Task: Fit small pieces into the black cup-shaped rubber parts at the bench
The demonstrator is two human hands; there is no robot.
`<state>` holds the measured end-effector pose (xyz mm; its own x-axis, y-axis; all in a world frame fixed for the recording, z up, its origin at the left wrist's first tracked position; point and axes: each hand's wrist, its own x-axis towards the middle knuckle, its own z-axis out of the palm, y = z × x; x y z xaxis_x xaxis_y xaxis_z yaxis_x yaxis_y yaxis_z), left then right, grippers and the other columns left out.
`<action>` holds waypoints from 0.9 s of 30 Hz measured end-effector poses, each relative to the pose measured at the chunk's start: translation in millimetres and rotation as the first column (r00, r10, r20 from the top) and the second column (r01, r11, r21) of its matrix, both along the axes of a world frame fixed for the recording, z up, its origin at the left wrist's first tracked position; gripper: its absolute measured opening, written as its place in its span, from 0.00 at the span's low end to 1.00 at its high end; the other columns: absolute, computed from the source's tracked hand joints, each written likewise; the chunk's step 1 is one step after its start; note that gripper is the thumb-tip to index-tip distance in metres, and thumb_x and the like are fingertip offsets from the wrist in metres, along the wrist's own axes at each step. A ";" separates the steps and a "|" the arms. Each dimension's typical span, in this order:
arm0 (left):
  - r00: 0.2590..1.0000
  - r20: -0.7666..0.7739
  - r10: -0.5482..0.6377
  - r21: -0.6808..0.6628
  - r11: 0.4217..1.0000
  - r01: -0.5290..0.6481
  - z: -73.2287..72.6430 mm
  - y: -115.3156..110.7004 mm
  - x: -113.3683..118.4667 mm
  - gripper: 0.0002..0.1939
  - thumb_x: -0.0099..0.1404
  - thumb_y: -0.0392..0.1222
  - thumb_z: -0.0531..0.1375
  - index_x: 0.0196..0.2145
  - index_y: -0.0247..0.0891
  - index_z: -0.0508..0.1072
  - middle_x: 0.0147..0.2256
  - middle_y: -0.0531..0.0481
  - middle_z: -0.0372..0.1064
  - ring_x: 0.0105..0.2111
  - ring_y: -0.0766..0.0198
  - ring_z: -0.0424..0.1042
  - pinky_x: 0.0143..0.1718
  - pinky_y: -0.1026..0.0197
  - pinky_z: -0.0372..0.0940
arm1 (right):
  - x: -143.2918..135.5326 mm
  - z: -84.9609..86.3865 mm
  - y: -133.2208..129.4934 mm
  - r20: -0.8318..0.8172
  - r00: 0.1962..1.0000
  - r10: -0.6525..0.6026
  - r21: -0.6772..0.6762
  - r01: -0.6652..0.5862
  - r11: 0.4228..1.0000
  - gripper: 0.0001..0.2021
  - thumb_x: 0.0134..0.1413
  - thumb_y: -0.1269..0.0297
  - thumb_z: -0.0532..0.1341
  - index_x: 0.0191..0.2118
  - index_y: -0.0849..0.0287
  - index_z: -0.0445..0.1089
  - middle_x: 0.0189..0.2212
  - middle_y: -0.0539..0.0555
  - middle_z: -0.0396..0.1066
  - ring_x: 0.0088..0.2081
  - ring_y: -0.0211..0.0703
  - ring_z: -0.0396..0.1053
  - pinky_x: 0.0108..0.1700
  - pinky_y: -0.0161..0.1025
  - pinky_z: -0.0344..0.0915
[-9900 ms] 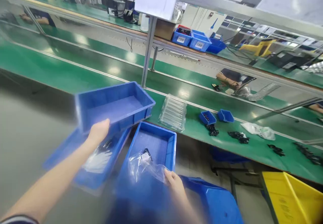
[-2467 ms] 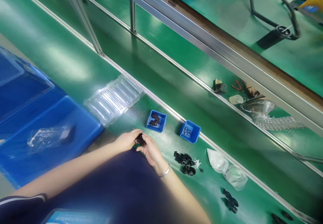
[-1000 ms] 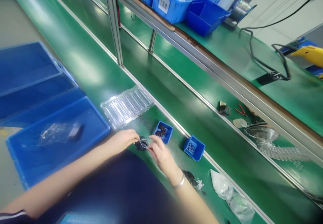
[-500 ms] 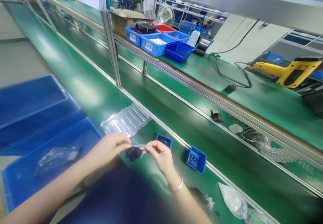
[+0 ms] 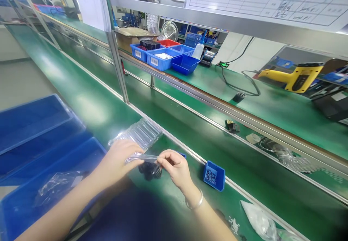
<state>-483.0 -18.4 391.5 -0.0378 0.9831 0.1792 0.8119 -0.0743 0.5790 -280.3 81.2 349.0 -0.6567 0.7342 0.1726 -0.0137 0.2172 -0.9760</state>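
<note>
Between my two hands the upper edge of a clear plastic bag (image 5: 149,157) is stretched. My left hand (image 5: 118,163) is closed on its left end, thumb and fingers pinching the film. At the other end, my right hand (image 5: 175,168) pinches the edge between thumb and fingertips. Just below the film lie dark pieces (image 5: 150,171); whether they are inside the bag or on the bench, I cannot tell. Beyond my left hand is a clear ribbed plastic tray (image 5: 144,132). A small blue bin (image 5: 182,155) is mostly hidden behind my right hand.
A blue bin (image 5: 221,179) with black rings stands right of my right hand, on the green bench (image 5: 95,107). Large blue crates (image 5: 99,145) are at left, one holding clear plastic. A white bag (image 5: 257,221) lies lower right. The raised shelf carries bins and a yellow tool (image 5: 296,78).
My head view has tilted up slightly. More of the bag's edge shows between my hands, and my left fingers have shifted around it. The right hand keeps its pinch.
</note>
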 end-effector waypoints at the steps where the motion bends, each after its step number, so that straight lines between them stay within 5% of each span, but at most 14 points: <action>1: 0.999 -0.018 -0.039 0.041 0.998 0.039 1.2 3.3 2.9 0.09 0.62 0.48 0.60 0.40 0.46 0.75 0.40 0.52 0.75 0.44 0.57 0.69 0.50 0.54 0.58 | -0.5 2.2 -0.1 0.019 1.000 0.002 0.055 -0.004 0.998 0.09 0.57 0.59 0.61 0.30 0.57 0.73 0.29 0.53 0.71 0.29 0.40 0.69 0.32 0.37 0.67; 9: 0.988 0.136 -0.072 0.072 0.995 0.063 1.2 15.8 21.2 0.08 0.67 0.44 0.56 0.32 0.41 0.73 0.31 0.52 0.73 0.36 0.61 0.70 0.42 0.57 0.61 | -2.6 16.0 1.3 0.047 0.999 -0.008 0.220 -0.002 0.975 0.07 0.59 0.63 0.61 0.31 0.56 0.73 0.29 0.52 0.71 0.32 0.41 0.69 0.35 0.37 0.65; 19: 0.992 0.113 -0.058 0.284 0.958 0.024 -2.4 6.3 28.2 0.08 0.69 0.36 0.54 0.33 0.38 0.71 0.32 0.50 0.73 0.35 0.62 0.69 0.43 0.55 0.59 | -9.1 19.0 -1.3 0.058 0.998 0.012 0.212 -0.024 0.977 0.07 0.59 0.63 0.60 0.32 0.57 0.72 0.30 0.52 0.70 0.31 0.39 0.68 0.33 0.36 0.66; 27: 0.978 0.203 0.041 0.222 0.971 -0.087 -11.0 -6.9 20.4 0.07 0.67 0.39 0.57 0.31 0.37 0.72 0.31 0.51 0.75 0.34 0.64 0.71 0.43 0.59 0.60 | -16.4 18.8 -3.9 0.149 0.987 0.065 0.353 -0.114 0.929 0.04 0.60 0.65 0.59 0.35 0.55 0.71 0.32 0.52 0.70 0.35 0.41 0.69 0.38 0.37 0.65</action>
<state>-462.6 -25.3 380.5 -0.1563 0.9112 0.3811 0.6916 -0.1745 0.7008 -296.7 77.3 367.7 -0.7516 0.5763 0.3210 0.0741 0.5573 -0.8270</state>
